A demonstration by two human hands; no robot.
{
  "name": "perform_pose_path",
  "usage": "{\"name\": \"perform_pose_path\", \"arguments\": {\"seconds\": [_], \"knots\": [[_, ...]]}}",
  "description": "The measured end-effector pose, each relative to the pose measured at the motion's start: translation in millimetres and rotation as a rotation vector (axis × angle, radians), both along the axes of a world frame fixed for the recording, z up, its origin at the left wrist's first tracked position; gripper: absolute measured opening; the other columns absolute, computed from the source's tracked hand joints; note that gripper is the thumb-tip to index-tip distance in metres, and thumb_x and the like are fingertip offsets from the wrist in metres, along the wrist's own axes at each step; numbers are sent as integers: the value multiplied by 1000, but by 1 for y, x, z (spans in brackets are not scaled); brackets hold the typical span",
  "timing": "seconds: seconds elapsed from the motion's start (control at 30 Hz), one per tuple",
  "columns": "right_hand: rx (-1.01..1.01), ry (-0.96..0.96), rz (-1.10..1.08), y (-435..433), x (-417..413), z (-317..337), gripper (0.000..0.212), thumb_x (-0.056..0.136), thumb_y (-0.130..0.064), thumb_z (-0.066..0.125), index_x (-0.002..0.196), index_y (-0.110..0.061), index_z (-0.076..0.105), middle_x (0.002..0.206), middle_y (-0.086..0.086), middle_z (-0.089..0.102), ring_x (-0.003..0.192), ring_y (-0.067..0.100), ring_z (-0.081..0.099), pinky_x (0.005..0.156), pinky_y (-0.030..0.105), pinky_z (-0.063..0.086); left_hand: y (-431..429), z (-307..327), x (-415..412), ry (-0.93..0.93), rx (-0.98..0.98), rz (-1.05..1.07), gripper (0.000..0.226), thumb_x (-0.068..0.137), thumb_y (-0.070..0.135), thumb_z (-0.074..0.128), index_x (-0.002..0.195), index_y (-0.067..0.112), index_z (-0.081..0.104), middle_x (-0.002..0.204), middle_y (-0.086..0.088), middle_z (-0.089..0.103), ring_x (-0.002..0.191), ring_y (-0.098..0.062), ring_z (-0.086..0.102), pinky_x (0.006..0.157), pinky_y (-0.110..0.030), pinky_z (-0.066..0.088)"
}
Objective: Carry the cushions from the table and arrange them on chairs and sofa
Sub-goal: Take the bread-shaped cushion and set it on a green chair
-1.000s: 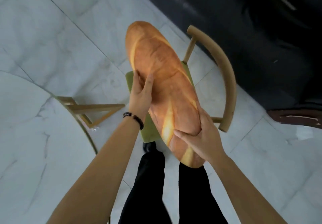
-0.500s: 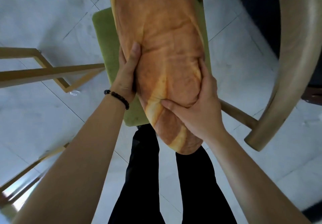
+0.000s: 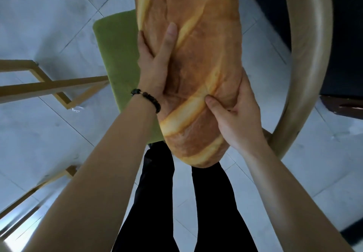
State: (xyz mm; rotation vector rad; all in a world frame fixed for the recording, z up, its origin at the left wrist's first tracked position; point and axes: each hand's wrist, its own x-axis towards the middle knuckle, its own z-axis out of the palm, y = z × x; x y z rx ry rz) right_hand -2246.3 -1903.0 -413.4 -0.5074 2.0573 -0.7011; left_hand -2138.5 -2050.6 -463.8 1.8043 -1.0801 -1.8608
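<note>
A person's left hand (image 3: 155, 69) and right hand (image 3: 239, 118) clamp the loaf-shaped cushion (image 3: 196, 55) from either side, thumbs on top, fingers wrapped under, holding it lengthwise over the green chair seat (image 3: 115, 55), apparently to settle it inside the curved wooden backrest (image 3: 306, 55)

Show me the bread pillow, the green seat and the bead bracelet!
bread pillow (image 3: 198, 59): head view, on its brown crust between the pale stripes.
green seat (image 3: 115, 51): head view, on the bare pad left of the pillow.
bead bracelet (image 3: 149, 98): head view, on the dark beads at the left wrist.
</note>
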Motion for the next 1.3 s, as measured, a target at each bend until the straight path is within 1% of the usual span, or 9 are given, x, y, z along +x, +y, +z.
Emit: {"name": "perform_pose_path", "arguments": {"seconds": [0.17, 0.4, 0.53, 0.63, 0.73, 0.83, 0.97, 1.1, 1.3], "knots": [[-22, 58, 54, 0, 1, 29, 78, 99, -30, 64, 162, -28, 19, 155, -10, 46, 141, 7, 44, 121, 33, 34, -6, 10, 12, 15, -56, 0, 125, 55, 85, 73, 158, 30, 27, 152, 10, 50, 134, -9, 53, 113, -36, 45], [322, 47, 232, -15, -29, 11, 86, 106, -29, 48, 161, -25, -18, 171, 6, 1, 156, 32, 13, 126, 49, 18, 28, 0, -20, -263, 19, -186, 112, 75, 81, 62, 158, 46, -5, 165, -7, 12, 151, -34, 18, 120, -58, 19], [384, -51, 202, -25, -39, 20, 86, 97, -36, 53, 162, -33, -5, 168, 0, 14, 150, 33, 28, 120, 56, 31, 27, 2, -1, -112, -3, -132, 101, 84, 75, 57, 160, 44, -3, 165, -4, 12, 152, -28, 17, 124, -57, 18], [168, 160, 274, -41, -32, 35, 77, 97, -30, 42, 163, -28, 3, 170, 3, 12, 156, 28, 16, 126, 51, 19, 48, -3, 30, 16, -4, -203, 109, 82, 68, 63, 160, 41, -8, 167, 2, 5, 152, -17, 13, 125, -45, 16], [-124, 694, 622, -84, -18, 40, 68, 106, -38, 37, 164, -20, 8, 170, 20, 3, 157, 38, 5, 127, 55, 10, 85, -11, 48, 76, 117, -334, 138, 59, 74, 79, 150, 54, -23, 167, 14, -9, 155, -14, 3, 125, -52, 16], [-56, 983, 1265, -133, -30, 12, 74, 103, -66, 28, 163, -25, 16, 170, 21, 4, 156, 44, 4, 125, 60, 4, 104, -20, 45, 62, 126, -304, 141, 53, 76, 83, 142, 65, -25, 166, 19, -15, 157, -17, -4, 124, -60, 17], [212, 999, 1431, -167, -48, -4, 79, 94, -74, 20, 161, -33, 20, 172, 8, 2, 158, 34, 0, 126, 57, -2, 101, -18, 35, 51, 154, -271, 136, 62, 67, 85, 145, 63, -23, 166, 17, -21, 157, -21, -9, 124, -59, 13], [180, 1088, 1451, -172, -10, 12, 74, 99, -66, 27, 159, -23, 28, 169, 18, 16, 155, 45, 10, 123, 65, 5, 101, -14, 33, 14, 203, -295, 145, 63, 62, 87, 150, 51, -29, 167, 10, -23, 157, -24, -8, 125, -55, 10], [419, 1104, 2269, -211, 34, -44, 85, 91, -80, 4, 160, -35, 23, 171, 7, 13, 158, 31, 4, 125, 59, -3, 98, -24, 29, 28, 308, -355, 148, 67, 60, 86, 147, 44, -38, 164, 7, -32, 156, -26, -16, 125, -60, 6]]}}
